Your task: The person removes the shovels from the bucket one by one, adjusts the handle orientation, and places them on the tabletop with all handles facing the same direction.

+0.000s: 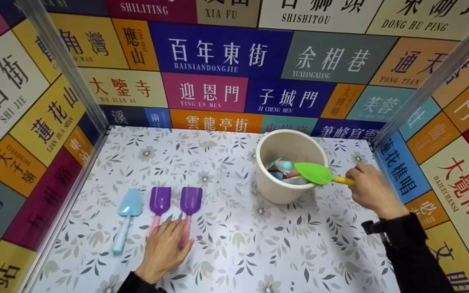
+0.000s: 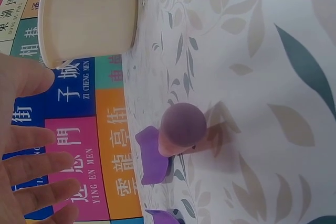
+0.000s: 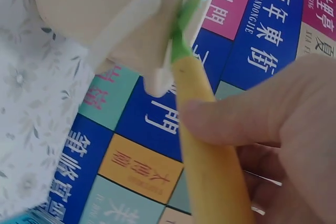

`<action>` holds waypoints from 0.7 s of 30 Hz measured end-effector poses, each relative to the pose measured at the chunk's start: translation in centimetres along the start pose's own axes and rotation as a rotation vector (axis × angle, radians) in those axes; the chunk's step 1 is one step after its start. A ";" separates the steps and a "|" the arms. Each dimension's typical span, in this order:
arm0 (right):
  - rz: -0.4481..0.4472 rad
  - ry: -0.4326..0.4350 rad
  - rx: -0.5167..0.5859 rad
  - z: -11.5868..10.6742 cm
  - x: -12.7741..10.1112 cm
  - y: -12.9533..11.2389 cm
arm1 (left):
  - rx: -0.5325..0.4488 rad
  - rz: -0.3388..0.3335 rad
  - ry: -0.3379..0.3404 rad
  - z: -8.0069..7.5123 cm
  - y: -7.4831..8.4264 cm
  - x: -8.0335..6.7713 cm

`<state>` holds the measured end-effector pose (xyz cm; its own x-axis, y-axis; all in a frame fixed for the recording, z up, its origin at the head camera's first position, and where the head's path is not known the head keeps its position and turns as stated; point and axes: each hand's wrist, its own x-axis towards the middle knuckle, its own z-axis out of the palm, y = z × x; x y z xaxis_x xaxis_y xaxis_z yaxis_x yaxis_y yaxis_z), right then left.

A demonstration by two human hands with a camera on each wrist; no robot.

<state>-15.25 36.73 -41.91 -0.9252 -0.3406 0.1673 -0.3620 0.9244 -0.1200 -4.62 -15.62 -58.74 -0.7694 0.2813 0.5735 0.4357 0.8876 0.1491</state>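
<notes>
My right hand (image 1: 371, 190) grips the yellow handle of a toy shovel (image 1: 314, 173) whose green, leaf-shaped blade reaches over the rim of a cream bucket (image 1: 273, 186). The thumb lies along that yellow handle (image 3: 207, 166) in the right wrist view. My left hand (image 1: 164, 246) hovers over two toy shovels with purple blades and pink handles, the left one (image 1: 160, 200) and the right one (image 1: 191, 199). Its fingers (image 2: 44, 169) are extended and apart from the nearer pink handle (image 2: 184, 124) in the left wrist view.
Left of the purple shovels lies a light blue toy shovel (image 1: 130, 203). Inside the bucket are several items, among them a light blue piece (image 1: 286, 165) and a pink one (image 1: 292, 174). Printed panels (image 1: 222, 49) wall the leaf-patterned table (image 1: 234, 244) at the back and sides.
</notes>
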 end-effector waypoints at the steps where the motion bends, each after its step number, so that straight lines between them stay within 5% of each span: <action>1: -0.001 0.038 0.017 0.4 -0.4 0.0 | 0.000 0.000 0.000 0.0 0.0 0.0; 10: -0.009 0.445 0.118 5.0 -3.0 -0.5 | -0.014 -0.005 0.014 0.1 0.0 -0.1; 21: 0.015 0.711 0.238 9.8 -4.5 -1.8 | -0.094 -0.025 0.064 0.4 0.3 -0.3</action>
<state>-11.55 34.90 -52.06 -0.6630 -0.0606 0.7461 -0.4394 0.8385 -0.3224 -4.44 -15.32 -59.17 -0.7500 0.2332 0.6189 0.4613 0.8551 0.2368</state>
